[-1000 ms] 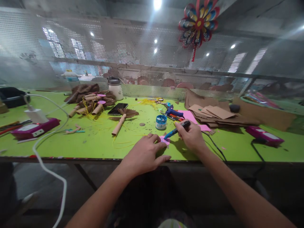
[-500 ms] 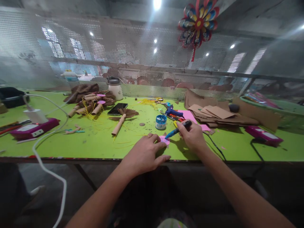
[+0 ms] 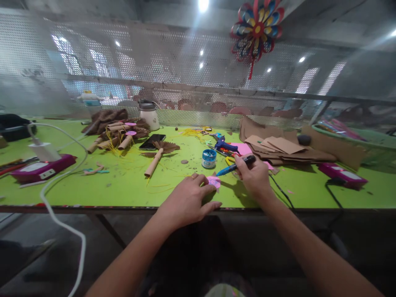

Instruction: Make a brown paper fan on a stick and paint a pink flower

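Note:
My right hand (image 3: pixel 252 175) grips a blue marker (image 3: pixel 236 166) with a black end, its tip pointing left and down. That tip hovers just beyond a small round pink paper piece (image 3: pixel 214 181) bearing drawn marks. With its fingertips, my left hand (image 3: pixel 188 200) holds the paper piece against the green table (image 3: pixel 123 192), the thumb stretched out to the right below. Part of the paper is hidden under the fingers. Behind the paper stands a small open jar (image 3: pixel 209 159) with a blue rim. A glue gun (image 3: pixel 225 145) lies farther back.
Left are a brown paper figure with a rolled stem (image 3: pixel 154 163), a phone (image 3: pixel 152 142) and several similar rolls (image 3: pixel 125 142). Brown cardboard sheets (image 3: pixel 287 150) lie right, near a purple power strip (image 3: pixel 342 175). A white cable (image 3: pixel 58 222) hangs over the front edge.
The marker has lifted off the pink paper and moved slightly right in my right hand. My left hand stays on the paper. The whole view has shifted a little.

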`<act>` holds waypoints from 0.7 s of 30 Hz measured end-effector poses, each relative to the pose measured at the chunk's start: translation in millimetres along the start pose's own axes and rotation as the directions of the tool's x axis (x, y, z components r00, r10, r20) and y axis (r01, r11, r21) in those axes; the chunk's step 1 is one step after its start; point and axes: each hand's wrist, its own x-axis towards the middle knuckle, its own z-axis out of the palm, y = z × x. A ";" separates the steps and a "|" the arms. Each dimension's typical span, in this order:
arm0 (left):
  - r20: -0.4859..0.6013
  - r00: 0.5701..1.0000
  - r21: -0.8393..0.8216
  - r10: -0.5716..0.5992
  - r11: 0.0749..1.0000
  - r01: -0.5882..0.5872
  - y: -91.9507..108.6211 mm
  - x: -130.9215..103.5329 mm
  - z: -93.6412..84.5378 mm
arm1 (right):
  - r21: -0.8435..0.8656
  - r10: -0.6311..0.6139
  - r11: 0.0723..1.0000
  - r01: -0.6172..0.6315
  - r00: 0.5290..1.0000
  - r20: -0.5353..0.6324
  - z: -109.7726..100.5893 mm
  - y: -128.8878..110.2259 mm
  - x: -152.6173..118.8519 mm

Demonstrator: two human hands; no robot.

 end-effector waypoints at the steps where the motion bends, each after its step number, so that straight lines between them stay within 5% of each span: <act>1: 0.001 1.000 -0.002 -0.001 1.000 0.001 -0.2 0.0 0.3 | -0.014 0.005 1.000 -0.005 0.999 0.032 0.1 -0.4 -0.4; 5: 0.007 1.000 -0.002 -0.005 1.000 0.005 -0.8 0.3 1.3 | -0.112 -0.007 0.994 0.018 0.995 0.100 0.4 -0.8 -0.5; 14: 0.014 1.000 0.004 -0.004 1.000 0.004 -0.2 1.4 0.3 | -0.098 -0.008 0.995 0.006 1.000 -0.023 -1.6 6.4 2.9; 21: 0.007 1.000 0.002 -0.002 1.000 0.002 -0.8 1.5 1.0 | -0.137 -0.022 0.990 0.031 0.998 0.067 -0.6 4.7 1.2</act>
